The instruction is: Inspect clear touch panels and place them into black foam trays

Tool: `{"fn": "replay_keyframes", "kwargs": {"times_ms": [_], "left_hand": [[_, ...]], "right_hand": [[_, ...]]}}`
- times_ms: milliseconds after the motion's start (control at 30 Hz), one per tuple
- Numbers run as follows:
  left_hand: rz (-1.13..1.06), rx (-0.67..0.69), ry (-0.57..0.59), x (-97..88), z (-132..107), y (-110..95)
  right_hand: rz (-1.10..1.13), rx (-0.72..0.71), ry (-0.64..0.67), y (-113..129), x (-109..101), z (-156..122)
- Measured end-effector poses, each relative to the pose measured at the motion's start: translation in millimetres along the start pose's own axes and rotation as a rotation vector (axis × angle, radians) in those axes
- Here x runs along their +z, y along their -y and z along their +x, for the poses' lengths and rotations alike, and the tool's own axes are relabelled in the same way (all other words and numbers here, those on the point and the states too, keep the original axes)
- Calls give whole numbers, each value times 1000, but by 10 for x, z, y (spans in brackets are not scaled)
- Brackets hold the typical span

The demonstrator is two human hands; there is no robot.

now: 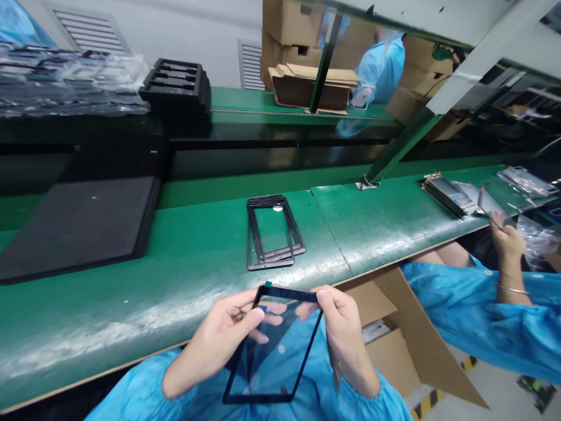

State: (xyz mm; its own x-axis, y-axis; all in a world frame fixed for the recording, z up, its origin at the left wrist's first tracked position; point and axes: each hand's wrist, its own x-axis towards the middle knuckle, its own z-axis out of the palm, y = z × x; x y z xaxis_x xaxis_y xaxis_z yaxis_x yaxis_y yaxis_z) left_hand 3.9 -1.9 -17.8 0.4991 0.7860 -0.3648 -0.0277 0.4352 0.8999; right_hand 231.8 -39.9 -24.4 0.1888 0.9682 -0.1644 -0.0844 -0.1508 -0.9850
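Between my two hands is a clear glass panel with a black border (280, 351), tilted up over my lap in front of the bench edge. My left hand (234, 324) grips its upper left side, thumb in front and fingers showing through the glass behind. A small green tab (267, 285) sticks out at the top left corner, and a blue tab (263, 308) sits beside my left thumb. My right hand (342, 321) pinches the upper right corner. On the bench beyond lies a small stack of thin black rectangular frames (272, 264), slightly fanned.
A green bench (197, 245) runs across. At left lies a thick black slab (79, 228); black trays (175, 85) and plastic-wrapped pieces (70, 82) stand behind. An open carton (421, 345) is below right. A co-worker's hand (508, 240) is near stacked panels (451, 196).
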Motion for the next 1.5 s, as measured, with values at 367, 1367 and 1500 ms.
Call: {"fn": "replay_keyframes", "kwargs": {"times_ms": [367, 1367, 1500], "left_hand": [[593, 173, 180, -23, 69, -127], [1155, 737, -39, -315, 185, -305], [1060, 582, 0, -282, 170, -236]], "right_hand": [[-348, -160, 236, 44, 190, 85], [44, 39, -123, -120, -16, -123], [59, 64, -113, -154, 75, -139]]}}
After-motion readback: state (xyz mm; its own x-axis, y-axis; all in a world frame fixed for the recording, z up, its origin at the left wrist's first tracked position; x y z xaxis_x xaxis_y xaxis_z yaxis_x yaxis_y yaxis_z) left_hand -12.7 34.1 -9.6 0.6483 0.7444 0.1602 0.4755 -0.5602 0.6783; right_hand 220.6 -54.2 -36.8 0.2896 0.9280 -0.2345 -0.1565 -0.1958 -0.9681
